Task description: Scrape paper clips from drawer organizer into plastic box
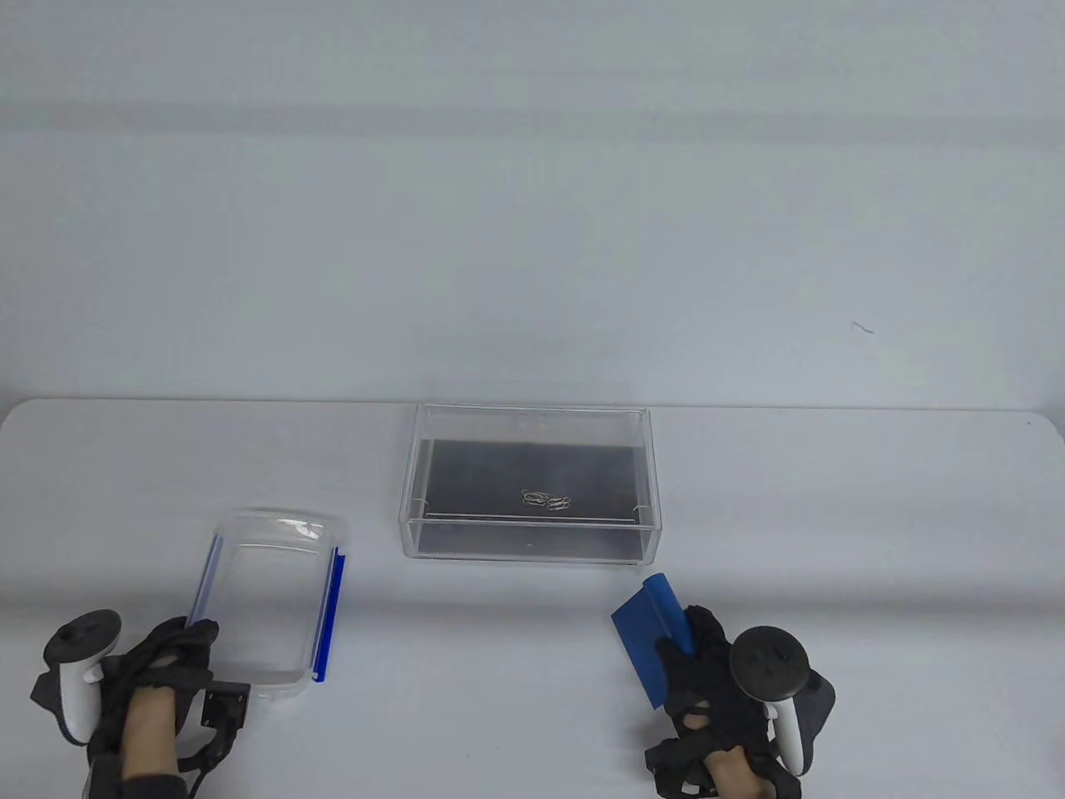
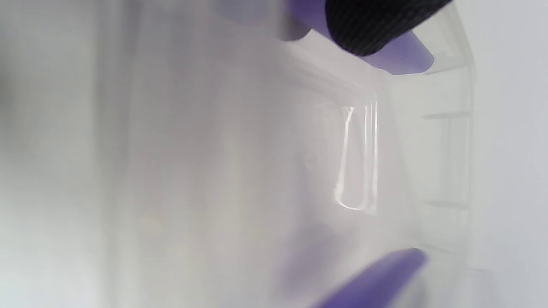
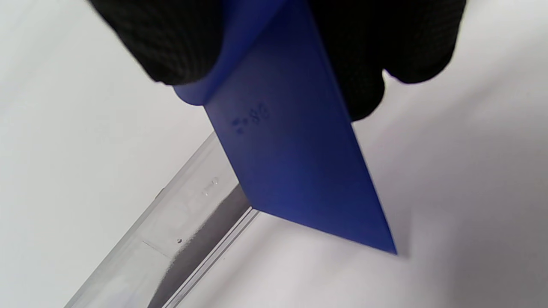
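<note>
The right hand gripped the blue scraper near the drawer organizer; the left hand held the plastic box, left of the organizer.

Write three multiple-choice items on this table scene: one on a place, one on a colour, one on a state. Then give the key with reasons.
1. Where do the small metal paper clips lie?
A. On the dark floor of the clear rectangular drawer organizer
B. In the clear plastic box with blue side clips
C. On the bare table

2. What colour is the flat plastic scraper?
A. Red
B. Blue
C. Yellow

3. What is the right hand doing?
A. Resting flat on the table
B. Gripping the organizer
C. Holding the scraper

Key: 1 A, the clips sit inside the organizer; 2 B, table and right wrist views both show it blue; 3 C, gloved fingers wrap its top edge. The left hand holds the box.
</note>
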A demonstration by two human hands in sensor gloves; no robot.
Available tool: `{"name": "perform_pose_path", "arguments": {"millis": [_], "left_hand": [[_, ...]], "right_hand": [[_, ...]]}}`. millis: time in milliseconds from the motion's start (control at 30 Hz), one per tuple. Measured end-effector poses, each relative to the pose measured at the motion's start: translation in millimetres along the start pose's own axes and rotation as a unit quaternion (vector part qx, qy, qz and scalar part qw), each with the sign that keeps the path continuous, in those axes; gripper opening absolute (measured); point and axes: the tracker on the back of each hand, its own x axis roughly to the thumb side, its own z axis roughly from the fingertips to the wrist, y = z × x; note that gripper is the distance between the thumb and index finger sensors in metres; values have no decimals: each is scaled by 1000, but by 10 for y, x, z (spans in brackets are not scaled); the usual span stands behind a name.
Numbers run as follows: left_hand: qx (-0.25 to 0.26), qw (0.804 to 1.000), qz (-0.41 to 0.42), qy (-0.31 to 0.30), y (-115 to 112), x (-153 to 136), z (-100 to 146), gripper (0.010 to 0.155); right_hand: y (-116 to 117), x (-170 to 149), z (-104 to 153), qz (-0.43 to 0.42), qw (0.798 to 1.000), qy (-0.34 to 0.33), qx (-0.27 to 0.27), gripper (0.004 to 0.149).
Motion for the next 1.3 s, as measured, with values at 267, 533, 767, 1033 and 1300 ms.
{"name": "perform_pose_path", "arguments": {"millis": [267,533,767,1033,1300], "left_hand": [[-169,983,60,-34,-516,236,349,71],[-324,943,25,-68,-1417,385,555,75],[-351,934,38,-60,-2037,253,683,79],[-372,927,-33,-39,-2407,84,734,84],[-366,930,-4,-36,-2516,58,757,87]], "right_hand": [[-135,-19,-2,-4,1000,-7,-20,65],[-185,-49,-14,-10,1000,-4,-26,65],[-173,-41,-15,-1,1000,-8,-27,65],[-154,-34,-6,-1,1000,-10,-27,65],[-111,183,-6,16,998,-49,-39,64]]}}
